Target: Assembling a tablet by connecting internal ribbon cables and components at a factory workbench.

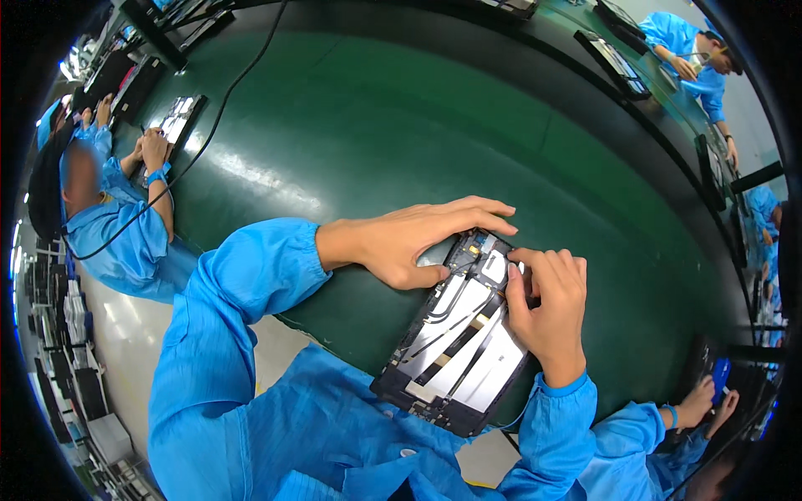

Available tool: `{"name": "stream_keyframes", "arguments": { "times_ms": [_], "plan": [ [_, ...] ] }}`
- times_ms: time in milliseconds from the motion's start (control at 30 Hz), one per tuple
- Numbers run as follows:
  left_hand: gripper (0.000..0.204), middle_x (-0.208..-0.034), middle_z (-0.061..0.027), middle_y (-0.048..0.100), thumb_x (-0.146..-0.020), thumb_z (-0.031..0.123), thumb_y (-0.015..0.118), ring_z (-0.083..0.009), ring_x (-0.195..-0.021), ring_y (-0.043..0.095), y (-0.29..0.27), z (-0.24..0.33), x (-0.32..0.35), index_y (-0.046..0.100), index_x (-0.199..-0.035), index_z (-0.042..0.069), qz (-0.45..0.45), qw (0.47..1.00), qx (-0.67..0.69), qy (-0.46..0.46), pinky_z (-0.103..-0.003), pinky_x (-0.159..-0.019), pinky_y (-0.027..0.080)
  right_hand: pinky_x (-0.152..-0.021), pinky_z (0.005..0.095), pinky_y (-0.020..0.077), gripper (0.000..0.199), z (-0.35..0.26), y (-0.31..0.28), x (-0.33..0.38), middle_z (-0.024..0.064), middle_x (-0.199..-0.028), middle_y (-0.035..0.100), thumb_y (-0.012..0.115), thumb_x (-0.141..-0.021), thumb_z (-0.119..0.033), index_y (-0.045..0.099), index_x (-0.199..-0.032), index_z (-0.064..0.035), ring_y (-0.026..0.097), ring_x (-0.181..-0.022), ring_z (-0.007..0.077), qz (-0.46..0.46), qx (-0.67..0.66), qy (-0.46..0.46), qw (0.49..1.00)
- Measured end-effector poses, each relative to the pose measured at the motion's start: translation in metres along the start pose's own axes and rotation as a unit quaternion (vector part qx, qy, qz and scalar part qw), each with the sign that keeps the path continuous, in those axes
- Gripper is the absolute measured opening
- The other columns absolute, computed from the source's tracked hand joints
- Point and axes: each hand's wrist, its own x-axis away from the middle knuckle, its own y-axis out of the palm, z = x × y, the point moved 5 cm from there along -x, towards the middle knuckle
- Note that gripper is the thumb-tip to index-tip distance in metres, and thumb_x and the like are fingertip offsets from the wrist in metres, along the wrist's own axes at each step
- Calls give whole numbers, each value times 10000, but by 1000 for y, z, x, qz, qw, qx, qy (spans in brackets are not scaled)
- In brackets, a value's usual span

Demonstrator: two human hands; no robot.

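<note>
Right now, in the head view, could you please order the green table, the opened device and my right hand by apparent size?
1. Green table, by far
2. Opened device
3. Right hand

We have a green bench (pixel 359 108), its smooth top shining in pale streaks toward the left. An opened tablet (pixel 472 338) is at its near edge, right of the middle, slanting, its near end seeming to reach past the edge; we cannot tell how fully it rests there. At the left we see a device (pixel 181 117) on the top. A black rail (pixel 468 32) borders the far side.
</note>
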Motion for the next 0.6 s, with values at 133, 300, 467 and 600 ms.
{"name": "stream_keyframes", "arguments": {
  "times_ms": [133,300,467,600],
  "plan": [
    [960,-1727,-198,507,-795,13,719,-439,-1623,440,2,-3,1,438,-1710,80,-28,999,8,-30,-599,-1391,270,-791,407,387,116,0,0,0,37,-750,559,803,-888,-80,752,-992,-86,530,-736,249,-8,-8,3,1000],
    [964,-1732,-190,503,-823,11,744,-446,-1611,448,1,-3,1,417,-1728,78,-39,998,21,-33,-584,-1392,276,-797,414,372,119,-6,-3,-2,31,-736,556,825,-866,-78,725,-929,-96,512,-725,248,-20,-18,17,999],
    [967,-1742,-194,491,-837,31,769,-449,-1601,457,2,-7,1,409,-1734,73,-46,999,20,-12,-575,-1376,306,-797,423,362,142,-2,-2,3,34,-727,545,843,-851,-86,708,-892,-98,511,-739,252,-33,-18,29,999],
    [969,-1720,-198,498,-825,25,736,-448,-1582,470,3,-3,0,412,-1736,78,-52,999,5,-12,-567,-1363,320,-804,436,379,159,1,2,6,55,-798,574,845,-870,-111,690,-885,-82,534,-797,283,-38,-21,32,999]
  ]
}}
